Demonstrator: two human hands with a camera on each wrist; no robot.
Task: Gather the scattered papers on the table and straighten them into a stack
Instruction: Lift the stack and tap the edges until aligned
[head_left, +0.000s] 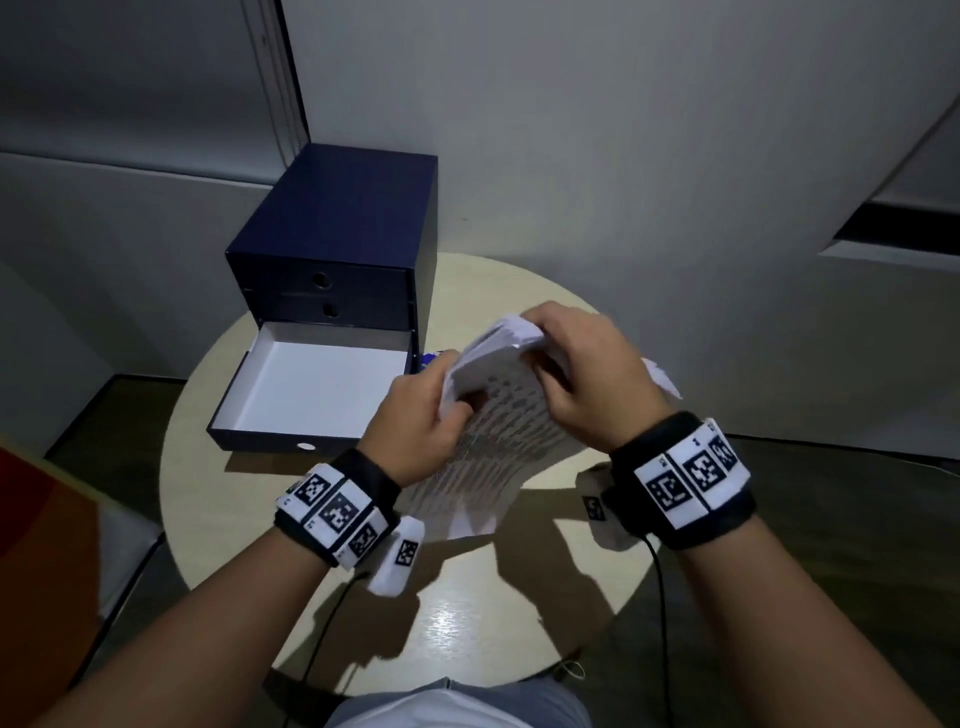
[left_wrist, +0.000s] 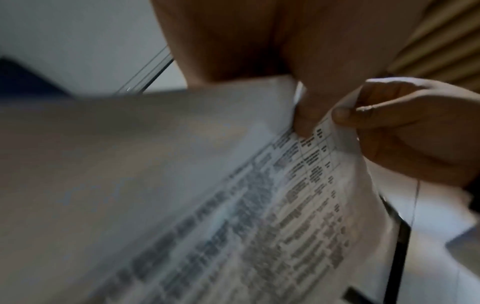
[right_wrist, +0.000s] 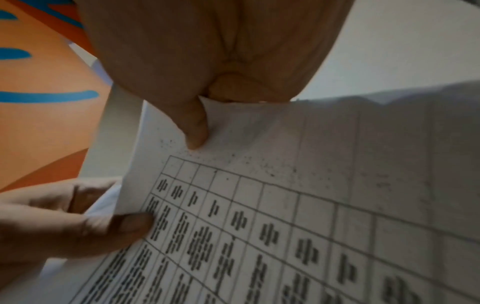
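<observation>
A bundle of white papers (head_left: 496, 415) printed with tables is held up above the round table (head_left: 234, 519), tilted towards me. My left hand (head_left: 426, 415) pinches the left edge, thumb on the printed side. My right hand (head_left: 576, 364) grips the top edge, fingers curled over it. In the left wrist view the printed papers (left_wrist: 259, 205) fill the frame, pinched by my left hand (left_wrist: 303, 115), with the right hand (left_wrist: 405, 131) on the edge beside it. The right wrist view shows the papers (right_wrist: 285, 205) under my right hand's thumb (right_wrist: 194, 127); the left hand (right_wrist: 78, 222) pinches their edge.
A dark blue drawer box (head_left: 337, 244) stands at the table's back left, its bottom drawer (head_left: 311, 384) pulled out and white inside. A small blue item (head_left: 431, 357) peeks out beside it. Grey walls lie behind. An orange surface (head_left: 41, 571) is at far left.
</observation>
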